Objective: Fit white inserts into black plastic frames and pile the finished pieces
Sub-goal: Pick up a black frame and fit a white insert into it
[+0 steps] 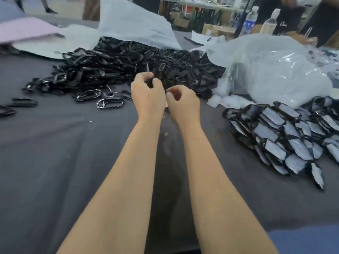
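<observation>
Gripping a black frame (pixel 150 83), left hand (pixel 147 97) has fingers curled round it, mid table, just near of the loose frame pile (pixel 128 59). Just beside it, right hand (pixel 183 104) has fingers curled tight, thumb near fingertips; cannot tell what, if anything, it pinches. At right lies finished pile (pixel 286 136), white faces in black rims. Behind that, clear bag (pixel 271 70), white inserts (pixel 225 100) at its near edge. Grey cloth (pixel 55 162) covers table. Far right, bottles (pixel 249 21).

No legible text; blue label on water bottle (pixel 249 22), white mark on black bag (pixel 286 22) both too blurred.
</observation>
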Action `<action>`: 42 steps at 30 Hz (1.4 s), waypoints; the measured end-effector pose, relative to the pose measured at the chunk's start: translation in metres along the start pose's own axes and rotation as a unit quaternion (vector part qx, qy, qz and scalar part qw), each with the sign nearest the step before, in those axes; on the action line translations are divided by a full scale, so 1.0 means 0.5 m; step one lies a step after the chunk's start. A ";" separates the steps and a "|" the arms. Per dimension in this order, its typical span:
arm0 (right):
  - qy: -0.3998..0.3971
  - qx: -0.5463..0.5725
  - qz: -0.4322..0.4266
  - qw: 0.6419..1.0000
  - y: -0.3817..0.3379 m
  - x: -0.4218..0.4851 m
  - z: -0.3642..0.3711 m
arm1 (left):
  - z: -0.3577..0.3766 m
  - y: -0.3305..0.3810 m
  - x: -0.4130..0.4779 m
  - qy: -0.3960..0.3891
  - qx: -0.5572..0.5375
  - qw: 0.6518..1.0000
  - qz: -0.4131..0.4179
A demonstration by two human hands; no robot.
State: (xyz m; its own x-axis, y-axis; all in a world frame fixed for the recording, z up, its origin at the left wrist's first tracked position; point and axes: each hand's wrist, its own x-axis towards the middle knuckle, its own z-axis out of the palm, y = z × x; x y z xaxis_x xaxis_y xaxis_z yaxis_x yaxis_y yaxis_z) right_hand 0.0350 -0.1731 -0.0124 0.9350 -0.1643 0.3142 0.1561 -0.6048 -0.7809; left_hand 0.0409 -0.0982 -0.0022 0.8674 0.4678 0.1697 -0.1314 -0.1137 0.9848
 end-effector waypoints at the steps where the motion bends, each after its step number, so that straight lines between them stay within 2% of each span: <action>1: -0.043 -0.015 -0.003 0.999 -0.013 -0.002 0.033 | -0.026 -0.007 0.011 0.020 -0.009 1.000 -0.013; 4: -0.124 -0.051 -0.040 0.990 -0.053 -0.013 0.123 | -0.097 -0.025 0.044 0.078 -0.047 0.994 -0.056; 7: -0.162 -0.101 -0.079 0.978 -0.079 -0.023 0.182 | -0.152 -0.045 0.071 0.133 -0.032 0.987 -0.081; 11: -0.191 -0.189 -0.112 0.957 -0.086 -0.029 0.227 | -0.182 -0.067 0.096 0.179 -0.077 0.970 -0.148; 14: -0.147 -0.172 -0.103 0.969 -0.078 -0.026 0.228 | -0.180 -0.073 0.101 0.168 -0.099 0.964 -0.181; 17: -0.107 -0.068 -0.097 0.987 -0.068 -0.025 0.204 | -0.163 -0.073 0.099 0.140 -0.045 0.976 -0.161; 19: -0.079 -0.036 -0.108 0.990 -0.061 -0.021 0.177 | -0.145 -0.074 0.093 0.092 -0.020 0.984 -0.154; 23: -0.052 -0.022 -0.126 0.990 -0.035 -0.009 0.107 | -0.098 -0.084 0.070 0.016 -0.059 0.986 -0.156; 26: -0.012 -0.016 -0.050 0.999 0.003 0.003 0.052 | -0.067 -0.085 0.050 0.021 -0.125 0.978 -0.167; 27: 0.001 -0.066 -0.006 0.998 0.020 0.009 0.038 | -0.059 -0.085 0.042 0.022 -0.151 0.974 -0.168; 29: -0.013 -0.214 0.081 0.973 0.048 0.013 0.023 | -0.046 -0.086 0.031 0.010 -0.183 0.969 -0.163; 31: -0.038 -0.262 0.105 0.959 0.060 0.008 0.025 | -0.038 -0.088 0.022 -0.007 -0.180 0.973 -0.147; 34: -0.024 -0.210 0.086 0.974 0.061 0.010 0.035 | -0.034 -0.091 0.014 -0.024 -0.168 0.977 -0.128; 37: 0.020 -0.051 0.091 0.994 0.064 0.016 0.024 | -0.039 -0.093 0.015 -0.028 -0.162 0.979 -0.117; 42: 0.073 0.101 0.114 0.986 0.070 0.018 0.007 | -0.039 -0.093 0.015 -0.023 -0.150 0.982 -0.109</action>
State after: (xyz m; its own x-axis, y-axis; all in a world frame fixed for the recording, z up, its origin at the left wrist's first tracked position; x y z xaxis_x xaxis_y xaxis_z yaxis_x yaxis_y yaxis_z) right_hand 0.0503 -0.1930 -0.0389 0.8993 -0.3984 0.1806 0.0205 -0.3740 -0.9272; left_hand 0.0442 -0.0723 -0.0460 0.9108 0.4106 -0.0416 -0.0695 0.2520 0.9652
